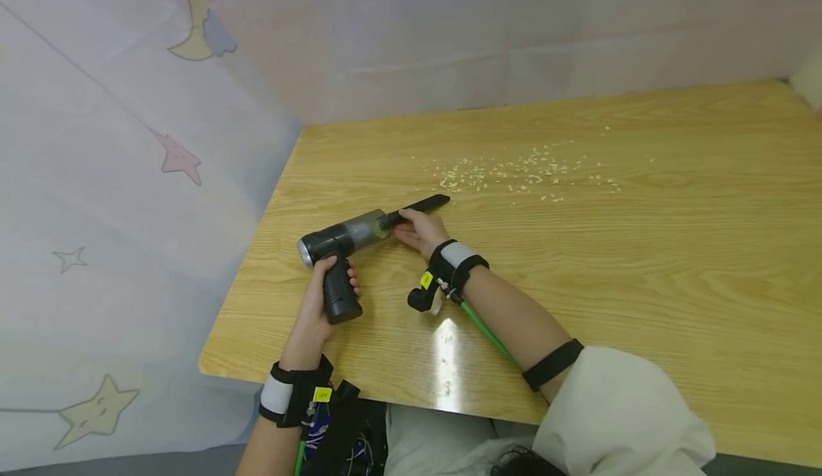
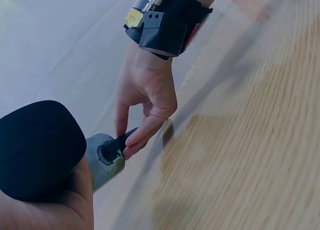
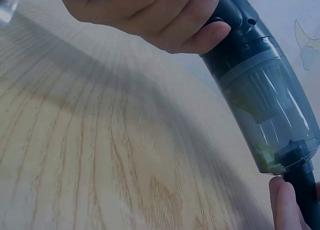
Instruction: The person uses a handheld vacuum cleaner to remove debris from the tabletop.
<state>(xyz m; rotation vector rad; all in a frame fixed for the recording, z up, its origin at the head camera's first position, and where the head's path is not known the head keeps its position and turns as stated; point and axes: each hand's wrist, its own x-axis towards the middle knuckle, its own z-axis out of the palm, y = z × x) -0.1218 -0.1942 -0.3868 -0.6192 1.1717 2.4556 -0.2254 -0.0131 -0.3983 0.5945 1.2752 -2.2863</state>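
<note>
A black handheld vacuum cleaner with a clear dust cup is held above the left part of the table. My left hand grips its pistol handle, fingers wrapped round it. With thumb and fingers my right hand pinches the narrow black nozzle close to where it joins the cup. Some pale green debris sits inside the cup, by the nozzle end. Small pale crumbs lie scattered on the table just beyond the nozzle tip.
The wooden table spreads far to the right, its rounded left corner near my left forearm. A pale cloth backdrop with stars and a moon hangs behind and to the left. Both wrists wear black straps with green cables.
</note>
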